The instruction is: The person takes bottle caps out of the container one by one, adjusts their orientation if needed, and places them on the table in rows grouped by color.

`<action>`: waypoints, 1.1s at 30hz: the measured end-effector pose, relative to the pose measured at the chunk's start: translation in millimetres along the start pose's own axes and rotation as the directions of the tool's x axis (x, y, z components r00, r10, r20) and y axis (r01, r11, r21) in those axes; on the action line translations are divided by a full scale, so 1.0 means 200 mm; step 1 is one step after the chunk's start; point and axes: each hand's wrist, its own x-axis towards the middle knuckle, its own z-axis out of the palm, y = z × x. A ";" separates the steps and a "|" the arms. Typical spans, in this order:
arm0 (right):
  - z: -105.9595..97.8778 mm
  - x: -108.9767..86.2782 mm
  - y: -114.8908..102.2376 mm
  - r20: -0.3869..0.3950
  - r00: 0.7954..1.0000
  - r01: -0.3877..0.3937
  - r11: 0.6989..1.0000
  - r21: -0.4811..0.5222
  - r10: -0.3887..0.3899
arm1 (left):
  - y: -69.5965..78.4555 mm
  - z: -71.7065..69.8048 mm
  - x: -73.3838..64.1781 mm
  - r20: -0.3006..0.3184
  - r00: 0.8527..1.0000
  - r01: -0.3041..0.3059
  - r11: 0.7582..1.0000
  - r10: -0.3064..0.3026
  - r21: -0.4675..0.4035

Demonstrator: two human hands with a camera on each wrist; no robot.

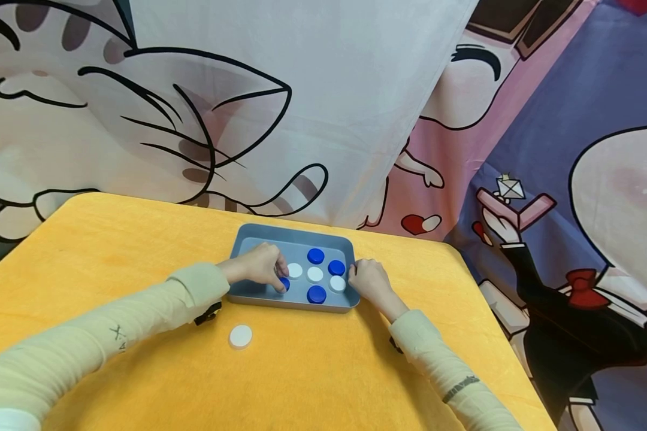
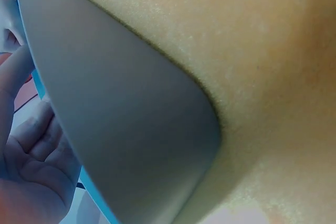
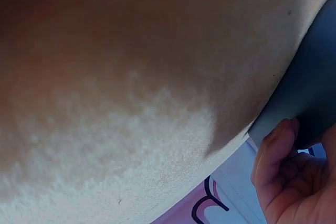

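Well, the left hand [image 1: 259, 264] pinches a round blue disc [image 1: 286, 283] inside a rectangular blue-grey tray [image 1: 296, 304] on the yellow-covered desk [image 1: 140, 245]; the right hand [image 1: 370, 279] has curled fingers at the tray's right rim, gripping or not, I can't tell.

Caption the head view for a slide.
Left hand at blue disc in blue-gray tray; right hand at tray's right end.

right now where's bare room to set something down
Free: yellow table left of the tray, beyond the left sleeve; also between the lone white disc and right sleeve. Crowded: the tray's middle and right, with discs, left hand, right hand at the rim.
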 end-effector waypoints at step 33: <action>-0.01 0.00 0.00 0.021 1.000 -0.015 1.000 0.014 0.015 | -0.01 0.06 -0.03 -0.077 0.997 0.003 1.000 -0.004 -0.011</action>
